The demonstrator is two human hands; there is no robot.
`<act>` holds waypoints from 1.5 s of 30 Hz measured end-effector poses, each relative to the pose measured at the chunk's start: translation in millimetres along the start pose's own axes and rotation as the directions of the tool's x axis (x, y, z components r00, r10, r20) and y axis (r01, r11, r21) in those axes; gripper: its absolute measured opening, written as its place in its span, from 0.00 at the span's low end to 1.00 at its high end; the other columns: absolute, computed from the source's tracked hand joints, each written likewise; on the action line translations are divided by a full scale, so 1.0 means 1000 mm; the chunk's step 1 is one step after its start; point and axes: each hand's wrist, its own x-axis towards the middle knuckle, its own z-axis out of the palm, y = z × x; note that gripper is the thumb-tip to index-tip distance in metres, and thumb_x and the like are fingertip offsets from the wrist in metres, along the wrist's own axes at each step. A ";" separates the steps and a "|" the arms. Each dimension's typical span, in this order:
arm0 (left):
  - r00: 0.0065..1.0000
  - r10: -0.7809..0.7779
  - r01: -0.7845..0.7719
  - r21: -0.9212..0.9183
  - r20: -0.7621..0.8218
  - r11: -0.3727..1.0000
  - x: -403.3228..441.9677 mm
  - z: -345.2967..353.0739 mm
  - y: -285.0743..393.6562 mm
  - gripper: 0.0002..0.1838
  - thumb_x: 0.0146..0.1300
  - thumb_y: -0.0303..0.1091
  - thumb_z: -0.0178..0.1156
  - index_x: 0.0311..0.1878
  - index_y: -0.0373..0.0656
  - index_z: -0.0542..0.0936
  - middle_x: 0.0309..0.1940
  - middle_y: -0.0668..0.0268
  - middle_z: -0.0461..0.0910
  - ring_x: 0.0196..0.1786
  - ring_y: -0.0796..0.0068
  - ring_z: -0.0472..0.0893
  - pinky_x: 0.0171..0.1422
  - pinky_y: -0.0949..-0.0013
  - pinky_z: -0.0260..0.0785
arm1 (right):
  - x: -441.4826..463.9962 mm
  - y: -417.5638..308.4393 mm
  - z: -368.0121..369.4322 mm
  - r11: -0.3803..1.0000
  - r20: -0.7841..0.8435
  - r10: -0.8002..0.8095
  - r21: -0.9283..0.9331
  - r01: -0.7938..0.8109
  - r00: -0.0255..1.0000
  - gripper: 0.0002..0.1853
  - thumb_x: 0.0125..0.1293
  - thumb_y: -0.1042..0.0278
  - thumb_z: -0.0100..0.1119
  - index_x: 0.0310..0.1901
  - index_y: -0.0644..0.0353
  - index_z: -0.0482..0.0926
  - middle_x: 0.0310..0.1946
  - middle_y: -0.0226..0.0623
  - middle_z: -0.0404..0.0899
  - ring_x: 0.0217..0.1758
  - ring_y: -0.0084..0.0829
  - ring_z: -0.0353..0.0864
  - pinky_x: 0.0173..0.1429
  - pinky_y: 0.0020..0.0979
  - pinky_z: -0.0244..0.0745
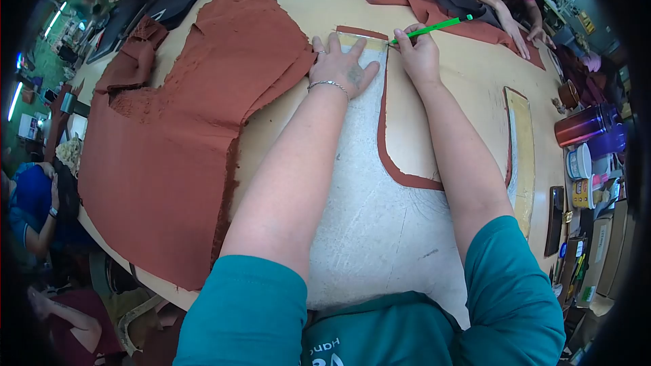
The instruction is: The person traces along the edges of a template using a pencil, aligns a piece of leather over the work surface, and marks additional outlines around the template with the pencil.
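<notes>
My left hand (344, 71) lies flat with fingers spread on the upper end of a large pale grey-white pattern template (366, 230). A reddish-brown leather piece (407, 179) lies under the template and shows as a strip along its curved inner edge and top. In my right hand (419, 57) a bright green pencil (441, 26) is pinched, its tip at the template's upper right corner. The template's narrow right arm (521, 142) has a yellowish taped border. My forearms and body cover parts of the template.
A big reddish-brown leather hide (169, 149) covers the table's left side. More brown and dark leather (441, 0) lies at the far edge, near a co-worker's hands (519, 30). A tumbler (582, 125), tubs (580, 163) and a dark flat tool (555, 220) stand at right.
</notes>
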 end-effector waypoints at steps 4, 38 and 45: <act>1.000 0.001 -0.001 -0.002 0.015 1.000 0.001 -0.002 0.000 0.33 0.55 0.61 0.47 0.65 0.70 0.58 0.69 0.62 0.46 0.71 0.47 0.41 0.62 0.52 0.61 | -0.013 -0.015 -0.005 0.993 -0.031 -0.058 -0.101 0.054 0.998 0.13 0.60 0.60 0.57 0.33 0.62 0.72 0.24 0.44 0.78 0.29 0.41 0.79 0.37 0.35 0.72; 1.000 -0.012 0.012 -0.028 -0.003 1.000 -0.001 0.000 0.001 0.33 0.54 0.63 0.48 0.64 0.71 0.60 0.68 0.62 0.48 0.70 0.48 0.44 0.64 0.47 0.57 | -0.093 -0.072 -0.042 0.984 0.378 -0.084 -0.113 0.136 0.922 0.12 0.59 0.64 0.57 0.37 0.65 0.73 0.28 0.49 0.76 0.32 0.48 0.76 0.38 0.38 0.71; 1.000 -0.003 0.003 0.007 0.008 1.000 -0.001 -0.003 0.003 0.33 0.54 0.64 0.47 0.64 0.70 0.60 0.68 0.62 0.49 0.69 0.47 0.45 0.65 0.48 0.55 | -0.015 -0.048 -0.011 0.979 0.162 -0.064 -0.179 0.093 0.985 0.12 0.58 0.65 0.56 0.38 0.64 0.72 0.31 0.49 0.77 0.37 0.48 0.77 0.42 0.40 0.71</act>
